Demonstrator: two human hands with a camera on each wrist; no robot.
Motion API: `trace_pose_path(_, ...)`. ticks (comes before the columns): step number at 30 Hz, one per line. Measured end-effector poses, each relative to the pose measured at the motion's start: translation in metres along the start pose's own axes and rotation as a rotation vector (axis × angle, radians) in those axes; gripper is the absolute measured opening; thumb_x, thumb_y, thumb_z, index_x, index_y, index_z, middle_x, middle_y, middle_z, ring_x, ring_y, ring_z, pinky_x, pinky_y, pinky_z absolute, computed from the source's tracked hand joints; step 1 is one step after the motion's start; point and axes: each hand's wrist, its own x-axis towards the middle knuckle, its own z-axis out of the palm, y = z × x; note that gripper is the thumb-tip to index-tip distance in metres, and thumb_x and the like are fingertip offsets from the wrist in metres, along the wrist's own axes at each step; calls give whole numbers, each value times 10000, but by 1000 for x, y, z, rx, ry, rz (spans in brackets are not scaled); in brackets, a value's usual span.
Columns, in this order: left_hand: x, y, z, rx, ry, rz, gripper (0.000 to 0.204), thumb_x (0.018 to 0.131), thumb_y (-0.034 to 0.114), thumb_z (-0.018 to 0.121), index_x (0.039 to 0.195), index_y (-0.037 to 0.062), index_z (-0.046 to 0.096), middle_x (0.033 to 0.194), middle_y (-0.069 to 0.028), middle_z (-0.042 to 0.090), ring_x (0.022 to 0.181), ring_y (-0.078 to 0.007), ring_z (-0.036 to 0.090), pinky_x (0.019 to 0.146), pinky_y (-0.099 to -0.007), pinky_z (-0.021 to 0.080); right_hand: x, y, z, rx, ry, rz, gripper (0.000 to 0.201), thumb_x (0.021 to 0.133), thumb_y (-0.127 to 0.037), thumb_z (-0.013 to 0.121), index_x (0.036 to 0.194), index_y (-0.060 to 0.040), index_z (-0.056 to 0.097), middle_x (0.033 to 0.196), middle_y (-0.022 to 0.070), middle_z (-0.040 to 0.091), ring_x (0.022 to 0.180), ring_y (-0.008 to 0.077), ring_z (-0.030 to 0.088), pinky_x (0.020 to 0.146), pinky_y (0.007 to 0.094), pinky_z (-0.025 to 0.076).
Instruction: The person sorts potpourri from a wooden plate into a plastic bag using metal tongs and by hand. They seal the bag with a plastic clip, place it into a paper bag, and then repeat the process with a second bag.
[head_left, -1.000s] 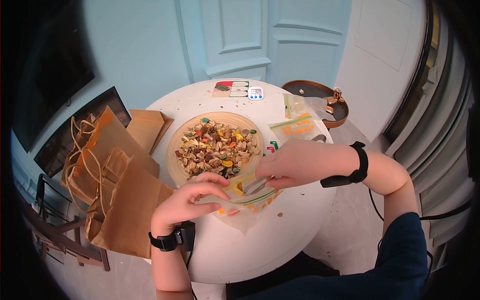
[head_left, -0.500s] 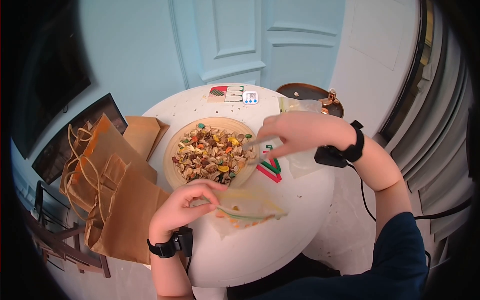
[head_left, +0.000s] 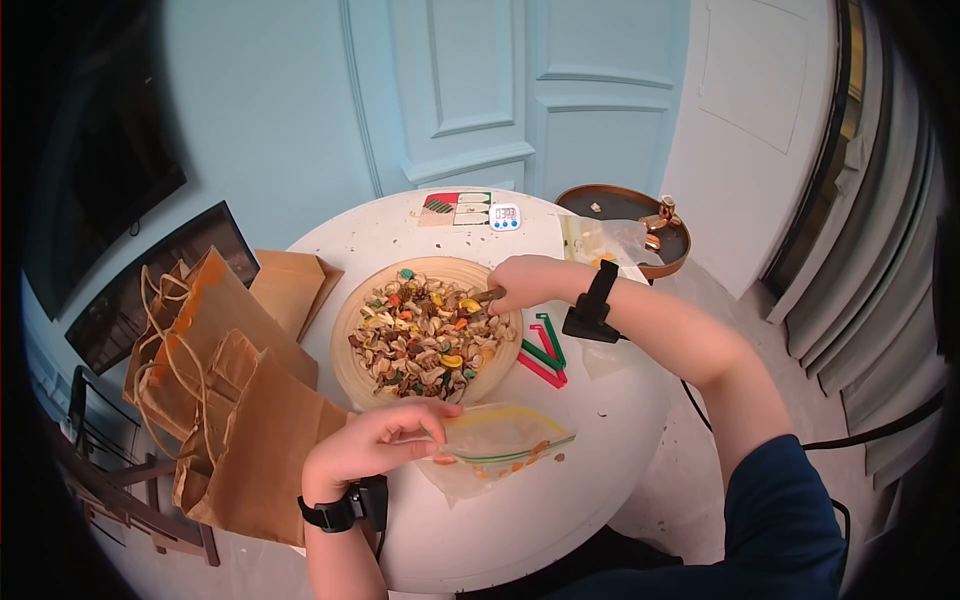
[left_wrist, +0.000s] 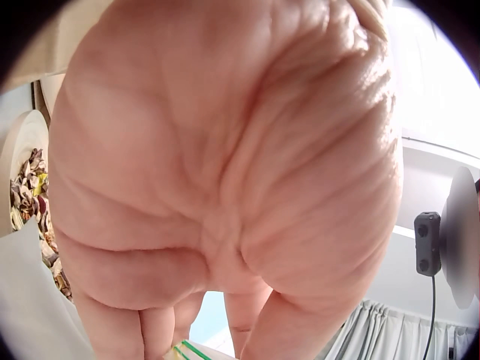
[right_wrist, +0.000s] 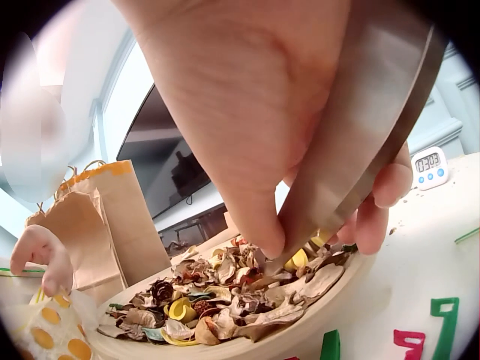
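Note:
A round wooden plate [head_left: 345,365] holds a heap of dried petals and cones [head_left: 410,330]. My right hand [head_left: 535,282] pinches a metal tool, seen as a broad shiny strip [right_wrist: 360,112] in the right wrist view; its lower end touches the petals at the plate's right side. Below the plate, my left hand [head_left: 385,440] pinches the left end of a clear zip bag [head_left: 500,440] with a green seal line and orange spots. The bag lies on the table, its mouth parted, with some pieces near the seal.
Green and red clips [head_left: 545,355] lie right of the plate. Brown paper bags [head_left: 255,430] stand at the left. A timer [head_left: 505,217] and a patterned card [head_left: 457,208] are at the back. Another clear bag [head_left: 605,240] lies near a dark round tray [head_left: 580,200].
My right hand has moved from the bag's mouth up to the plate's right side with the tool. My left hand still holds the bag, and the clips have come into fuller view.

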Motion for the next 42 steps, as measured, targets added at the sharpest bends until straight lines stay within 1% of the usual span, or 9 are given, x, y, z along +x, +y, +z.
trace_pose_path(14,2,-10,-4,-20,42,-19,93,893,-13,525,943,43,581,1300,-109,492,946,-105,579,854,-267,426,-74,-55,-70,245,49,-49,188,865,-196,593,910,-16,622,738,111,611,598,194,599,572,334,464)
trace_pose_path(19,2,-10,-4,-55,47,-28,93,885,-17,527,929,46,579,1293,-112,497,940,-115,596,860,-271,425,-126,-104,-85,257,22,-289,177,847,-220,583,886,-49,610,778,105,603,751,268,592,655,349,461)
trace_pose_path(22,2,-8,-4,31,31,6,79,885,-10,532,921,43,580,1293,-113,496,921,-120,608,853,-271,431,-139,-111,-68,211,-13,-409,159,847,-197,616,965,-91,605,829,49,595,679,211,592,590,327,445)
trace_pose_path(27,2,-4,-2,-16,37,-28,80,881,-16,538,919,41,580,1302,-111,490,909,-124,617,852,-275,441,-139,-114,-66,129,-43,-332,267,831,-240,647,1035,-87,566,825,33,598,649,183,588,583,310,449)
trace_pose_path(29,2,-6,-3,-7,34,-1,85,880,-21,537,921,41,578,1302,-111,490,937,-123,609,854,-276,441,-131,-111,-74,446,-163,-26,353,805,-269,678,1058,-59,549,853,31,604,650,137,584,589,291,447)
trace_pose_path(32,4,-5,-2,-47,70,63,96,875,-34,537,918,44,574,1301,-108,491,997,-124,583,855,-278,443,-123,-112,-61,460,-240,38,393,788,-278,695,1060,-36,548,862,30,605,707,114,585,619,279,450)
trace_pose_path(36,1,-1,-1,-136,213,91,116,857,-52,542,901,52,568,1279,-95,508,1091,-132,514,866,-280,434,-120,-101,-7,440,-102,-184,345,770,-212,661,1017,-28,507,781,61,594,660,172,574,578,305,453)
trace_pose_path(38,2,0,2,-146,219,151,120,851,-55,545,896,54,567,1254,-94,524,1094,-136,504,863,-281,433,-125,-111,-21,473,-218,-64,307,765,-174,640,1006,-41,503,786,49,608,710,197,595,603,333,458)
trace_pose_path(42,0,3,-1,129,187,287,109,848,-42,558,888,59,567,1183,-88,567,1123,-149,475,876,-295,427,-125,-111,-53,213,-60,-46,285,747,-105,610,1003,-69,488,766,42,616,700,226,615,603,350,460)
